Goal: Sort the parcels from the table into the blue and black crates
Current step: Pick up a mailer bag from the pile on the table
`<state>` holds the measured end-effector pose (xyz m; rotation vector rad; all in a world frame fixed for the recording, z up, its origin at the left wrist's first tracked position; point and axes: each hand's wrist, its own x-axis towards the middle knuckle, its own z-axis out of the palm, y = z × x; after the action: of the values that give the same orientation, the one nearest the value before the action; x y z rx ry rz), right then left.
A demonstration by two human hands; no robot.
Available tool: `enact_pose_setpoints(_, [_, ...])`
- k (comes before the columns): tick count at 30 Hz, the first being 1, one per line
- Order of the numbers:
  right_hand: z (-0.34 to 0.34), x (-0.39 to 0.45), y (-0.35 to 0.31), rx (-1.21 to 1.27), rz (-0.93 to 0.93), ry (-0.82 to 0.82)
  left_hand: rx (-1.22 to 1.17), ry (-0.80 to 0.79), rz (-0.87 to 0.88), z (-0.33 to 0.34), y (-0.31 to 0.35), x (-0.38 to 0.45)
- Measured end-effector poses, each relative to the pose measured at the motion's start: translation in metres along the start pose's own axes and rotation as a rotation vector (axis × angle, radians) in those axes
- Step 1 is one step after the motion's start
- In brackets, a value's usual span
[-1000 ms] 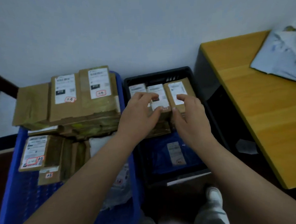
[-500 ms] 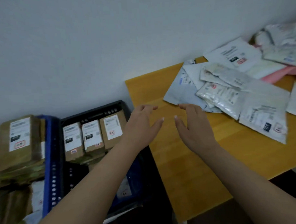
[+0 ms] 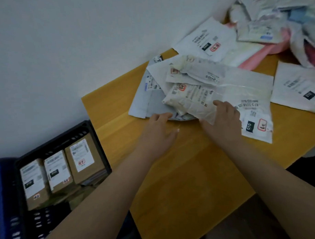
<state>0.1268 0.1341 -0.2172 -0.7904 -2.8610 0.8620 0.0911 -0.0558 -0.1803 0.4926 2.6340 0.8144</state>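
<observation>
A heap of soft mailer parcels lies on the yellow table (image 3: 174, 174). My right hand (image 3: 224, 117) grips the near end of a cream padded parcel (image 3: 188, 100) on top of the heap, its corner draped over my thumb side. My left hand (image 3: 159, 131) is spread flat, its fingertips touching the near edge of a grey mailer (image 3: 149, 105). The black crate (image 3: 95, 137) stands on the floor at lower left and holds three upright brown boxes (image 3: 81, 161). Only a strip of the blue crate (image 3: 0, 187) shows at the left edge.
More white mailers (image 3: 298, 89) and a pink one (image 3: 258, 56) cover the table's far right, piled up against the white wall. A clear labelled bag (image 3: 253, 116) lies just right of my right hand. The table's near corner overhangs dark floor.
Both hands left the boxes in the black crate and swung right over the table to the mailer heap. The right hand has taken hold of the cream parcel.
</observation>
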Motion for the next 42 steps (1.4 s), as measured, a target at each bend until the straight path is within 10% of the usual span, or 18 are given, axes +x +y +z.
enact_pose_setpoints(16, [0.022,-0.006,0.02,-0.253,-0.298,-0.43,0.017,0.048,-0.106,0.036,-0.009,0.038])
enact_pose_setpoints(32, [0.024,-0.074,-0.007,0.557,0.082,-0.233,-0.866,0.401,-0.536,0.018,-0.038,-0.058])
enact_pose_setpoints(42, [0.039,-0.08,-0.09,1.04,0.054,-0.189,-1.089,0.336,-0.471,0.001,-0.05,-0.11])
